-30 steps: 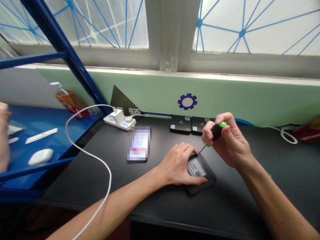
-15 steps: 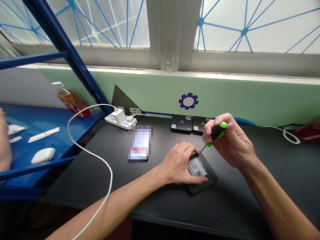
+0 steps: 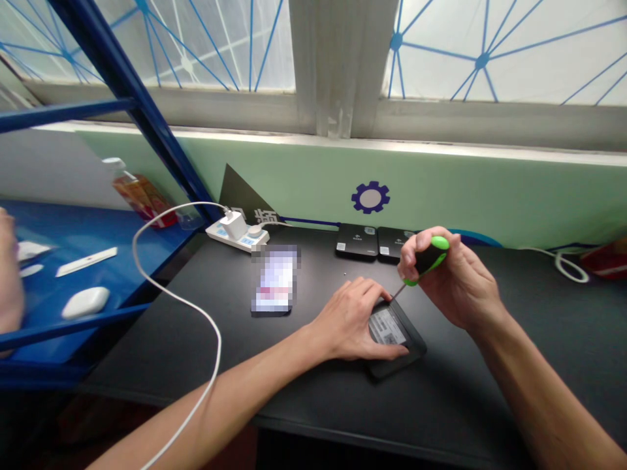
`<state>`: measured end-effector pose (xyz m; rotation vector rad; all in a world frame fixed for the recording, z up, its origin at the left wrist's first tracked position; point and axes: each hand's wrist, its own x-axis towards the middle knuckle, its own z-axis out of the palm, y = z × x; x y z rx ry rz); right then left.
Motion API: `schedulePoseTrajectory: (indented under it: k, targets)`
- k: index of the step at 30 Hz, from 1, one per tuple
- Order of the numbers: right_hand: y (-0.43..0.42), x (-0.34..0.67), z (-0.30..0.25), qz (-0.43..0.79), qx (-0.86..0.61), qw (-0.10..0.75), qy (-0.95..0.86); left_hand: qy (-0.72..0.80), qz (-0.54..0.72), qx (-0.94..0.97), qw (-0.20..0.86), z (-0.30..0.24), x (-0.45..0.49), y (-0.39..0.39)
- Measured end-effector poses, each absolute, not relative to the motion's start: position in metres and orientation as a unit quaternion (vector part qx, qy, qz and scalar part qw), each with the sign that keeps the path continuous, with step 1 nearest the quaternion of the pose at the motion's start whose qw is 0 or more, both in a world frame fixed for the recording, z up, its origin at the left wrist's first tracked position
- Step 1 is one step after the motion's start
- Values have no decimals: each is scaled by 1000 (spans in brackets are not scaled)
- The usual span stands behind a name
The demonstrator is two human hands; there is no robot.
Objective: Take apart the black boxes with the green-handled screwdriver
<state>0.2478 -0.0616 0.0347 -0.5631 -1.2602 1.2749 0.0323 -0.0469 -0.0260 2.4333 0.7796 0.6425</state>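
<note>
A flat black box-shaped device (image 3: 409,336) with a printed white label lies on the black table. My left hand (image 3: 350,320) grips it from the left, thumb along the near side and fingers at the far edge. In my right hand (image 3: 455,281) is a screwdriver (image 3: 431,258) with a black and bright green handle, its fingers wrapped round the grip. The thin shaft slants down to the device's far corner, close to my left fingertips. Whether the tip sits in a screw cannot be made out.
Two similar black boxes (image 3: 356,241) lie by the wall. A phone (image 3: 275,281), blurred out, rests left of my hands. Behind it is a white power strip (image 3: 240,238) with a charger; its white cable (image 3: 215,326) crosses my left forearm. Another person's arm (image 3: 10,281) shows at far left.
Both hands stay in nearly the same place. The green-ended handle has shifted and turned very slightly in my right hand.
</note>
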Motion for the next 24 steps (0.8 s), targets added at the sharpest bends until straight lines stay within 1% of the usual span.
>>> schedulePoseTrajectory:
  k: [5,11,18,24]
  targets:
    - [-61,246,33,550,-224,597,-539,289,235,894,251,-26,32,-47]
    - [-63,247,35,537,-252,593,-544,286,236,894,251,-25,32,-47]
    - [-63,244,34,545,-241,595,-539,290,232,893,254,-25,32,-46]
    - [-61,247,34,523,-267,592,-552,284,240,892,257,-27,32,-45]
